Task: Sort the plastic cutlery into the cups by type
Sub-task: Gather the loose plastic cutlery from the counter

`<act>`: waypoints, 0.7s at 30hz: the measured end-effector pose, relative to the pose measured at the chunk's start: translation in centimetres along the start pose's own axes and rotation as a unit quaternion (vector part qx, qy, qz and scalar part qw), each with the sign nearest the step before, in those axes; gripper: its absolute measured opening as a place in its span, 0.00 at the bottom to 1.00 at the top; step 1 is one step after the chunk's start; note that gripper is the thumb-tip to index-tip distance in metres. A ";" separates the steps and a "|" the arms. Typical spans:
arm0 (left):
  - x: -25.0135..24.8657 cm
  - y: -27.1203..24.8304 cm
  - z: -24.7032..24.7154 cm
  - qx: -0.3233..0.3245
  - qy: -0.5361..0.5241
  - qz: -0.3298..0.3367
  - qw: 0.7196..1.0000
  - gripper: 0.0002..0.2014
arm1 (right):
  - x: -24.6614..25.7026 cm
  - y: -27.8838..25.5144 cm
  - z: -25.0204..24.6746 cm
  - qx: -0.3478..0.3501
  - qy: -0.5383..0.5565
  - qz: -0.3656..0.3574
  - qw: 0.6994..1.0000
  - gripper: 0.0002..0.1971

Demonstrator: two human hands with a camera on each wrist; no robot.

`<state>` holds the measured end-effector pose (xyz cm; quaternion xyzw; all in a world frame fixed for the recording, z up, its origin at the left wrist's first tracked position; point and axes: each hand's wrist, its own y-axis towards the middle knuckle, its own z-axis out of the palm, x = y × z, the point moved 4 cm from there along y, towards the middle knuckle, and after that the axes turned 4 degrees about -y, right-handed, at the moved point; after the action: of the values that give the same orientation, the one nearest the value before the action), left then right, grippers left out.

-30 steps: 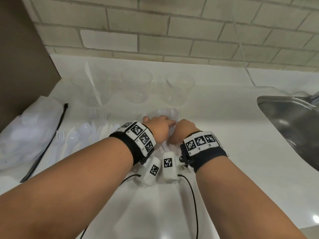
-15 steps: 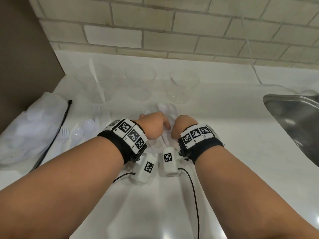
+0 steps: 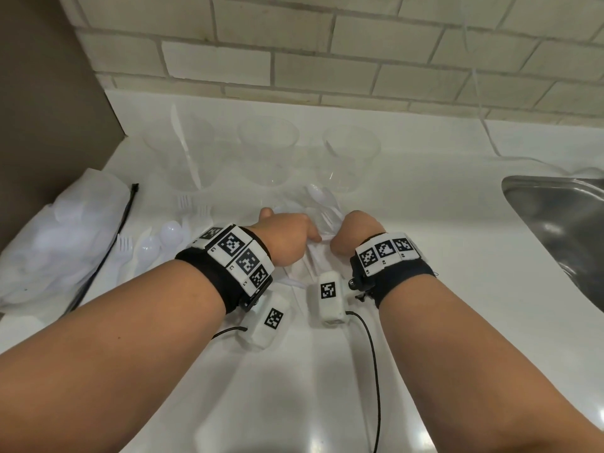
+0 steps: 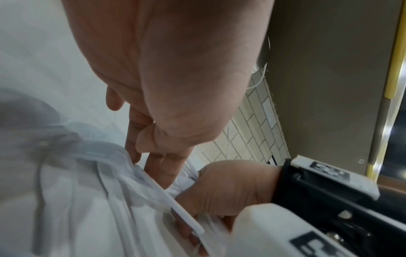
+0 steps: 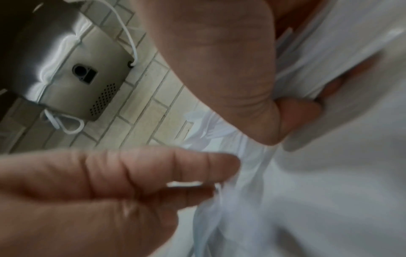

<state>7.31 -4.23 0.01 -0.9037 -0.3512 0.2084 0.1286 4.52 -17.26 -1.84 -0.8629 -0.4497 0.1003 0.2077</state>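
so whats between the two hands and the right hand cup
In the head view, a few white plastic spoons lie on the counter between the hands and the right-hand cup, their bowls almost at its base.

Your head camera looks forward and down over both forearms at the desk (image 3: 425, 223) and brick wall (image 3: 327, 60). Each wrist camera sits very close under its palm, facing along the fingers. All three share the white cutlery bundle (image 3: 322, 207), though it seems blurred up close.
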 end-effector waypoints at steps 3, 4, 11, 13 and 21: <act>0.5 0.5 0.3 0.006 0.009 -0.011 1.000 0.35 | -1.0 -0.2 -0.2 0.009 0.050 -0.015 0.999 0.05; 0.7 0.6 0.5 0.009 0.015 -0.016 1.000 0.35 | -1.5 -0.2 -0.3 0.006 0.063 -0.017 0.998 0.03; 0.8 0.7 0.8 0.018 0.079 -0.032 0.996 0.33 | -4.0 0.0 -0.6 -0.066 0.117 -0.025 0.991 0.03; 0.5 0.7 0.7 -0.010 0.075 -0.029 0.997 0.32 | -4.2 -0.2 -0.7 -0.069 0.156 -0.038 0.985 0.06; 1.1 0.0 -1.1 -0.156 -0.674 -0.085 0.717 0.19 | -1.0 -3.7 -5.1 -0.104 0.510 -0.142 0.842 0.10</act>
<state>8.60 -3.58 0.65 -0.4974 -0.4476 0.6932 -0.2677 3.05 -17.55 4.39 -0.7356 -0.4052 -0.4324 0.3284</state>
